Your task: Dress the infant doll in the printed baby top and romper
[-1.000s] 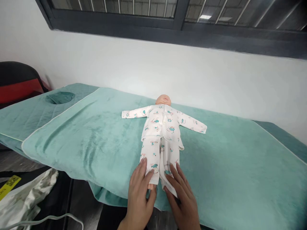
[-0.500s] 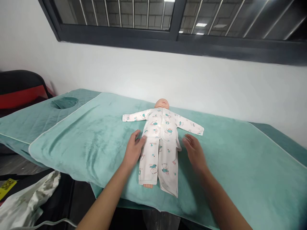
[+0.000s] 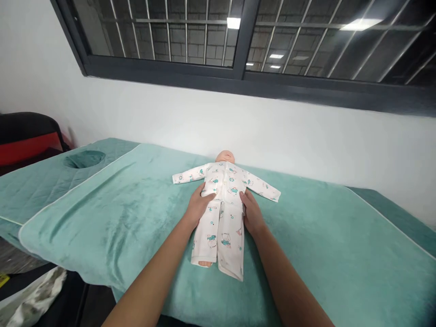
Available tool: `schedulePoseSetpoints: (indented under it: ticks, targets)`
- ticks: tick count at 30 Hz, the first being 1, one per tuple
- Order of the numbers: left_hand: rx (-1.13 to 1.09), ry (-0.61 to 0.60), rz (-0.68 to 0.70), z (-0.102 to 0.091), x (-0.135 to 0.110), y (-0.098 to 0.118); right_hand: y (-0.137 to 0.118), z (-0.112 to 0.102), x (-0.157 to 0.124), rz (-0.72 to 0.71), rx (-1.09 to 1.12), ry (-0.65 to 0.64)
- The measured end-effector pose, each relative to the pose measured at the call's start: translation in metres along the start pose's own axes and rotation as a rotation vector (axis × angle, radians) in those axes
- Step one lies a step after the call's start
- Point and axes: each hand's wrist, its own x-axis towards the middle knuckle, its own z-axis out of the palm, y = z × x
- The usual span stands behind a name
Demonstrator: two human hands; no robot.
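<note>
A baby doll (image 3: pixel 225 156) lies on its back, dressed in a white printed long-sleeved top (image 3: pixel 225 179) and matching trousers (image 3: pixel 230 240). Its sleeves stretch out to both sides, and a bit of foot shows at the left trouser cuff. My left hand (image 3: pixel 199 205) clasps one side of the doll's waist, thumb resting on the front of the top. On the opposite side my right hand (image 3: pixel 252 211) grips the waist the same way. The fingers of both hands are partly hidden beneath the doll's sides.
A green plush cover (image 3: pixel 136 218) lies over the bed, which has a face hole (image 3: pixel 85 159) at its left end. Behind it are a white wall and a barred window (image 3: pixel 190 43). A black-and-red chair (image 3: pixel 29 138) stands left; crumpled white cloth (image 3: pixel 37 295) lies lower left.
Both hands have closed in from beside the doll onto its waist, the right one moving left to touch it. The camera view has tilted up slightly.
</note>
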Motion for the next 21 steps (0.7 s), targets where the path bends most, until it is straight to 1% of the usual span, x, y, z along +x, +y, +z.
schedulePoseSetpoints:
  ticks: [3, 6, 9, 12, 14, 15, 16, 17, 18, 19, 21]
  targets:
    - [0.066, 0.032, 0.005, -0.001, 0.005, -0.005, 0.002, -0.001, 0.000, -0.012, -0.008, -0.001]
    - [0.230, 0.116, 0.061, -0.002, -0.003, -0.011, 0.003, -0.006, -0.011, -0.022, -0.118, 0.094]
    - [0.366, 0.183, 0.122, -0.005, -0.022, -0.015, 0.000, -0.011, -0.033, -0.016, -0.414, 0.173]
    - [0.458, 0.202, 0.198, -0.019, -0.054, -0.020, -0.004, -0.017, -0.065, -0.001, -0.692, 0.180]
    - [0.541, 0.213, 0.308, -0.038, -0.083, -0.029, -0.004, -0.025, -0.090, 0.020, -0.754, 0.187]
    - [0.592, 0.239, 0.369, -0.051, -0.100, -0.037, -0.002, -0.031, -0.103, 0.048, -0.758, 0.203]
    - [0.646, 0.298, 0.420, -0.067, -0.119, -0.046, 0.000, -0.038, -0.115, 0.095, -0.753, 0.238]
    - [0.704, 0.381, 0.445, -0.084, -0.137, -0.056, 0.003, -0.045, -0.127, 0.129, -0.759, 0.266]
    - [0.768, 0.478, 0.437, -0.103, -0.156, -0.068, 0.006, -0.053, -0.137, 0.146, -0.758, 0.269]
    - [0.826, 0.607, 0.405, -0.123, -0.175, -0.079, 0.009, -0.061, -0.146, 0.165, -0.760, 0.281]
    - [0.923, 0.911, 0.272, -0.165, -0.207, -0.098, 0.014, -0.072, -0.164, 0.164, -0.722, 0.266]
